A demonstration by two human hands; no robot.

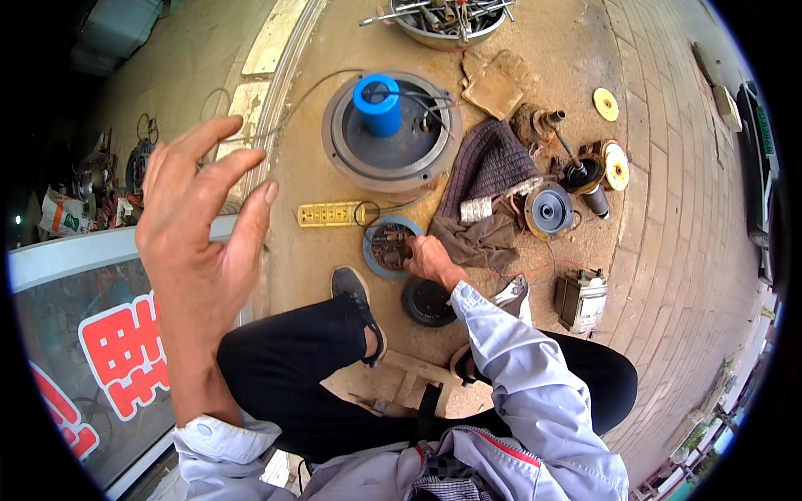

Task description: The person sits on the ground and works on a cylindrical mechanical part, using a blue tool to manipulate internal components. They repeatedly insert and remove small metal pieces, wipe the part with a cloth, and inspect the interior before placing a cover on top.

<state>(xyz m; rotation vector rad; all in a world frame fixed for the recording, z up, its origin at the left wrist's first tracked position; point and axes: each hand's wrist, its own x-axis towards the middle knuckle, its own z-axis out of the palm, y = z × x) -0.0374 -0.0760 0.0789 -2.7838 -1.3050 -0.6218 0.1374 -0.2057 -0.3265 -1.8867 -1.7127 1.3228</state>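
Place: repair workshop, open-air, apparently at a street-side shopfront. Evidence on the ground: one metal basin (459, 39) heaped with hand tools (451, 13); one round metal housing (391, 166) bearing a blue cylinder (383, 119); one yellow power strip (326, 215); one soiled work glove (499, 82); one blue-rimmed round piece (376, 268); one grey metal disc (550, 209). Surroundings: framed glass panel (54, 313) with red lettering (123, 355), left; brick pavement (668, 217) and parked vehicle (755, 159), right.
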